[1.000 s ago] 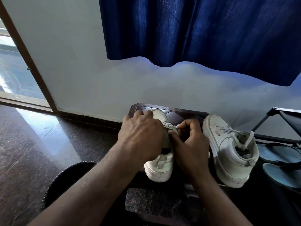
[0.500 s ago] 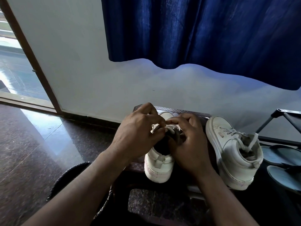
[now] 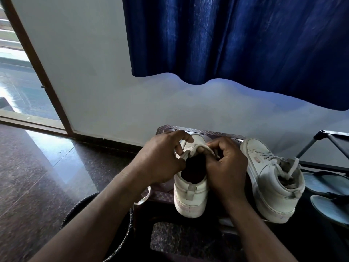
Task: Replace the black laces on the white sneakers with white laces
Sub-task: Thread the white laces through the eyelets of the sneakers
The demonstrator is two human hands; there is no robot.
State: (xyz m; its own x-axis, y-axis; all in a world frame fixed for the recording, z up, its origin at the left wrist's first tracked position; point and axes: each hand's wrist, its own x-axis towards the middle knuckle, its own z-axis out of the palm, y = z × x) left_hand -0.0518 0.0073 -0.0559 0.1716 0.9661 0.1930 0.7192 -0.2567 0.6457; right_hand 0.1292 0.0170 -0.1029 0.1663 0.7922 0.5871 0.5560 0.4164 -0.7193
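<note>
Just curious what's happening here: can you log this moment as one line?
left hand: pinches white lace | right hand: holds same lace over sneaker | second sneaker: laced, untouched

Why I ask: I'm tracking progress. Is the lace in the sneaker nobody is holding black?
No, the untouched sneaker carries a pale, whitish lace criss-crossed through its eyelets, not a black one.

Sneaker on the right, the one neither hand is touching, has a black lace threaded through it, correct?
No, its lace is pale, whitish, not black, as the head view shows. That sneaker does stand on the right, and the left hand and right hand both grip the other sneaker instead.
</note>
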